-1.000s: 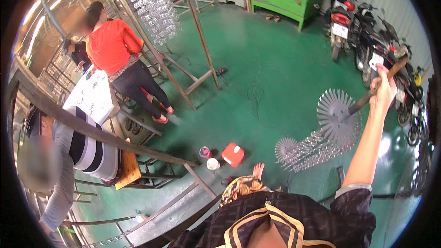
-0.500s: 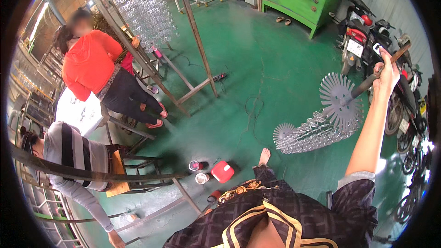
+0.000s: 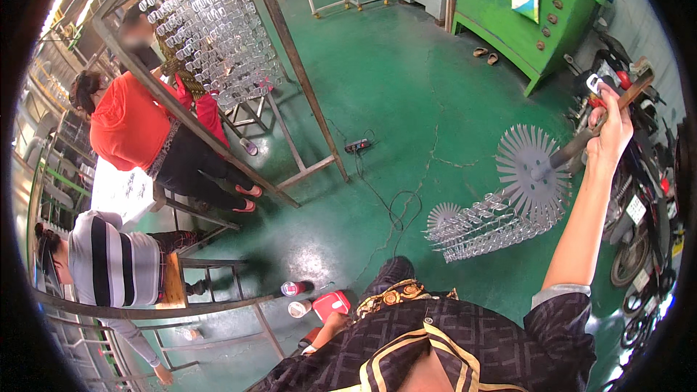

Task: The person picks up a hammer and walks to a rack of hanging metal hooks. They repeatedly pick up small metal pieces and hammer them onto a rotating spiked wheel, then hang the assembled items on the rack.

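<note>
Raised at the right, my right hand [image 3: 610, 131] is closed round a rod [image 3: 573, 151] with a brownish end. A small silver metal ring-shaped piece [image 3: 594, 85] shows at its fingertips. The rod carries a large grey slotted disc [image 3: 534, 167] and a smaller slotted disc [image 3: 444, 219]. Between the discs, rows of shiny wire-like metal pieces [image 3: 494, 229] are strung, hanging above the green floor. Low in the picture, my left hand [image 3: 334, 324] is beside a red box [image 3: 330, 305] with a white patch; its fingers are too small and unclear to read.
A tall metal frame [image 3: 319, 131] hung with rows of clear or silver pieces [image 3: 218, 36] stands at the left. Two people work near a white table [image 3: 120, 192]; another sits lower left. Motorbikes [image 3: 639, 232] line the right. A cable [image 3: 406, 207] lies on the floor beside a power strip [image 3: 357, 146].
My view has shifted, so the frame and green cabinet sit further right. My left hand has come into view by the red box. My right hand still grips the rod.
</note>
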{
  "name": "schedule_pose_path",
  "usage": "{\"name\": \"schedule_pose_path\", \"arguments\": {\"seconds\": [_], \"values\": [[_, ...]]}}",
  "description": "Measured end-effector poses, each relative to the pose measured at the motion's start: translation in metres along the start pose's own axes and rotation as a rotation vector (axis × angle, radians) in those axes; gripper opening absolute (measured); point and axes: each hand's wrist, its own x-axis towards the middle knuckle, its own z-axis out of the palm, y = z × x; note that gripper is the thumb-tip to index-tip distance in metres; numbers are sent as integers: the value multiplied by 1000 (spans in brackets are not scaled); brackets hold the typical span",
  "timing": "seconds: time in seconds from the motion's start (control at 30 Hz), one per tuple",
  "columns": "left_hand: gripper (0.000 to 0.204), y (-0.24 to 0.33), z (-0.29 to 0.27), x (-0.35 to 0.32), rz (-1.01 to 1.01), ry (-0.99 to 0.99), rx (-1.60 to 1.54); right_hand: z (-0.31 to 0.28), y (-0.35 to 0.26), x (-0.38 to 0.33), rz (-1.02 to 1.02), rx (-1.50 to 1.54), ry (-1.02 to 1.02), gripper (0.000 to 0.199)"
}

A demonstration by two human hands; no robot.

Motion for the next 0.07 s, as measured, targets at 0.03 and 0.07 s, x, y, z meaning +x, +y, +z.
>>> {"name": "schedule_pose_path", "arguments": {"seconds": [0.03, 0.07], "values": [[25, 11, -4, 9, -50, -36, 19, 11, 8, 13, 8, -4, -5, 16], [25, 24, -8, 20, -57, -24, 7, 24, 18, 27, 9, 5, -16, 16]]}}
